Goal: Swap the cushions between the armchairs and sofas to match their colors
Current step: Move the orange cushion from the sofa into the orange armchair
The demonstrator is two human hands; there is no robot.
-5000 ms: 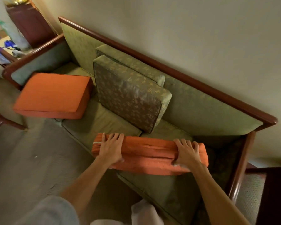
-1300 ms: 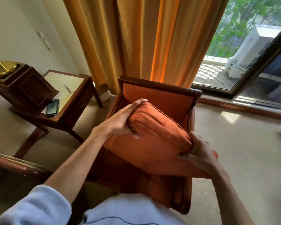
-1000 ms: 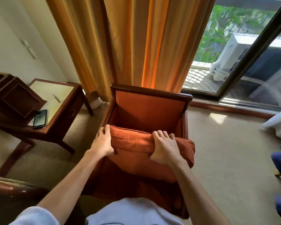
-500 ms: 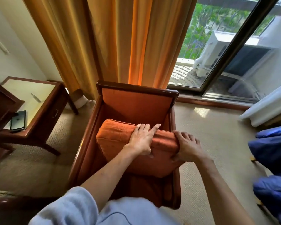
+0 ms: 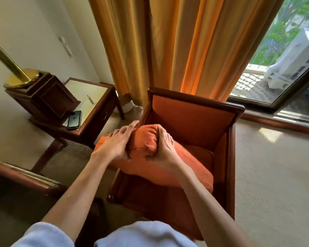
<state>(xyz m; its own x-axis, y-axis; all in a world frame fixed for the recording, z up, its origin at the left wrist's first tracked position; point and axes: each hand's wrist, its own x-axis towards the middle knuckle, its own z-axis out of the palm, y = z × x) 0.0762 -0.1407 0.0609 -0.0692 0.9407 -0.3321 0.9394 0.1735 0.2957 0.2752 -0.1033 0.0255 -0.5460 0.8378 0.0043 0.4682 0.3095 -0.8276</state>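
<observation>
Orange fabric covers both the cushion (image 5: pixel 161 163) and the armchair (image 5: pixel 191 125) below it, so by colour this looks like the right home for it. The cushion is tilted over the chair, its raised end bunched up between the two hands, its lower end resting near the front right corner of the chair frame, and one corner jutting out past the left armrest. The left hand (image 5: pixel 114 145) lies on the cushion's left side with fingers (image 5: pixel 127 128) spread and mostly extended, pressing rather than clenching. The right hand (image 5: pixel 163 147) is curled firmly around the bunched top edge, its fingers closed on the fabric. Judging by how the stuffing folds and dimples under the hands, the cushion is soft and fairly light, and it will sag or flop if held by one corner alone. It seems bulky enough that it needs both hands, one on each short side or along opposite edges, to keep it flat as it goes down between the wooden arms. The cloth looks coarse enough not to slip. Seating it probably calls for lowering the far end toward the backrest and pressing the protruding left corner inside the frame. A side worktop (image 5: pixel 89 102) with a phone (image 5: pixel 74 120) stands well to the left, clear of the work.
</observation>
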